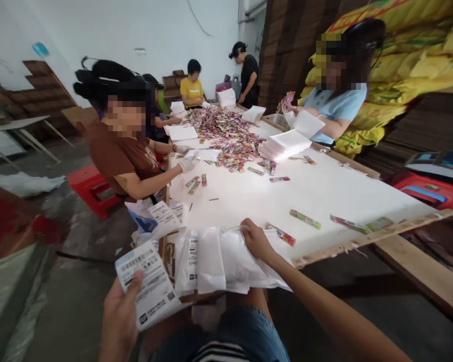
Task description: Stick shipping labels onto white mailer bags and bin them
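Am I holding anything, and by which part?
Your left hand holds a labelled white packet by its left edge; your right hand touches white bags, grip unclear.

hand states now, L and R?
Left hand: closed, holding a labelled white mailer.
Right hand: fingers curled on white mailers; grip can't be told.

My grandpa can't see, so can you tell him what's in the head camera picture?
A person's left hand holds a white mailer with a printed barcode label, while the right hand touches overlapping white packets at the near edge of a white table. Farther along it, co-workers surround a heap of small colorful sachets.
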`<state>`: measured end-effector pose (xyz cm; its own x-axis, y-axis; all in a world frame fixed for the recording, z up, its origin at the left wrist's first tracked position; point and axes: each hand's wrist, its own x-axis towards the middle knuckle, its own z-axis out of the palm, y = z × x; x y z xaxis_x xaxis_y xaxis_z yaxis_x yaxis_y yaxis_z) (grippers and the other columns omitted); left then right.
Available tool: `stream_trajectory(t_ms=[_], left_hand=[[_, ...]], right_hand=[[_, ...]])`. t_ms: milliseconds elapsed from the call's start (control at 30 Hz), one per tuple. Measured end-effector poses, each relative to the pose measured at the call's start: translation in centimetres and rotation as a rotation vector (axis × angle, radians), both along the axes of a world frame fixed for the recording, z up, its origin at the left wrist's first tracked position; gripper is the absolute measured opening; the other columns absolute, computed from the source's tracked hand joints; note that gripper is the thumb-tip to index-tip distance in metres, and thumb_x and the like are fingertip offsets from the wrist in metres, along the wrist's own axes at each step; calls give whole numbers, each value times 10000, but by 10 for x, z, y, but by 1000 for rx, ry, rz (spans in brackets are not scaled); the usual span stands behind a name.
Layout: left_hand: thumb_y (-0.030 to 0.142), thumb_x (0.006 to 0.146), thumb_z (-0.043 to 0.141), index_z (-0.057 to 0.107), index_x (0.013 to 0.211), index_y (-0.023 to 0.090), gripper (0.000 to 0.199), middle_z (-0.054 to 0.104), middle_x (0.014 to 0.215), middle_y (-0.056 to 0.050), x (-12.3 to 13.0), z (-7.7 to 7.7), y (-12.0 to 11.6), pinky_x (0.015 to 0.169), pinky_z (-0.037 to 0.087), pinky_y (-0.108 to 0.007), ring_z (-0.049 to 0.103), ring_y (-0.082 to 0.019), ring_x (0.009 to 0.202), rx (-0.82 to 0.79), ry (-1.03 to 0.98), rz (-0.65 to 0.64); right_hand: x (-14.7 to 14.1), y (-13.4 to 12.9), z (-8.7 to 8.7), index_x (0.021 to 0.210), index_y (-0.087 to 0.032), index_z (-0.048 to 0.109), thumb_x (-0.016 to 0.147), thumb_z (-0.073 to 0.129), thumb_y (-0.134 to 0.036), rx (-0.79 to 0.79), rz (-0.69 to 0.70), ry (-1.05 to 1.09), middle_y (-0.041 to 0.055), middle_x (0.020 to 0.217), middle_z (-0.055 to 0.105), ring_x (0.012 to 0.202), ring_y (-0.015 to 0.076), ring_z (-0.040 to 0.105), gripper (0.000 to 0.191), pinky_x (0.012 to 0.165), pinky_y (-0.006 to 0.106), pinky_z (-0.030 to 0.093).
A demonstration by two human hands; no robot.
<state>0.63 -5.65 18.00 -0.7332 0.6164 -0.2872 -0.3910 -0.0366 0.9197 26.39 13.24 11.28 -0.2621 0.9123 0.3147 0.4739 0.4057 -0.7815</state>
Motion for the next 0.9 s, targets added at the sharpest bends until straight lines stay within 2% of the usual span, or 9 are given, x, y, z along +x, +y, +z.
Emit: stream_trajectory(t_ms=[67,167,267,333,467,567,633,767,900], left_hand=[[205,700,748,585,1253,245,578,769,832,-43,5,-3,-12,687,606,-381,712,-295,855,44,55,-75],[319,582,843,622,1200,210,666,766,921,-77,17,-18,-22,754,596,-423,694,-331,921,77,47,-227],[351,624,816,690,1091,153,523,753,996,-114,27,-35,-20,897,543,-428,657,-332,1031,91,56,-430],[369,667,784,712,1051,144,451,739,1051,-119,31,-42,-15,982,489,-413,627,-317,1097,118,105,-526],[422,627,800,722,1015,133,490,747,1011,-130,31,-48,-9,954,507,-444,645,-333,1057,87,118,-539],[451,585,816,737,962,134,499,753,975,-133,33,-51,-6,909,531,-452,664,-342,1006,88,101,-549],[452,593,810,741,946,148,472,753,990,-119,36,-55,-3,922,524,-446,662,-333,1015,118,88,-571],[413,623,801,731,989,163,449,739,1060,-106,43,-68,4,975,489,-425,637,-316,1077,158,71,-633],[409,698,748,699,1060,146,450,717,1120,-117,46,-73,4,1012,457,-413,619,-302,1115,180,71,-654]], right_hand=[[1,-9,4,955,-207,580,866,437,-219,94,-72,-29,78,842,652,801,252,604,169,752,404,455],[-2,-41,31,1118,-193,553,873,499,-288,287,-134,11,111,1077,625,1005,265,569,269,914,446,412],[-21,-75,52,1271,-224,465,886,535,-361,221,85,45,57,988,651,951,215,591,415,899,384,439],[-31,-81,49,1312,-228,432,884,541,-383,137,133,51,42,960,660,921,202,600,468,889,366,448],[-30,-58,12,1343,-187,424,908,479,-409,63,-63,24,65,1000,668,947,215,601,491,949,416,409],[-23,-45,-12,1219,-173,553,922,437,-422,48,-74,-81,93,1052,671,1015,237,592,405,974,431,384],[-22,-43,-20,1148,-173,595,927,424,-429,47,-82,-111,95,1035,678,1001,238,596,379,961,427,389],[-21,-31,-17,1075,-182,624,936,401,-431,26,-42,-88,70,949,699,929,214,620,361,920,395,421],[-18,-29,13,1021,-152,638,919,433,-428,67,-112,-45,111,1038,688,990,232,617,359,906,385,442]])
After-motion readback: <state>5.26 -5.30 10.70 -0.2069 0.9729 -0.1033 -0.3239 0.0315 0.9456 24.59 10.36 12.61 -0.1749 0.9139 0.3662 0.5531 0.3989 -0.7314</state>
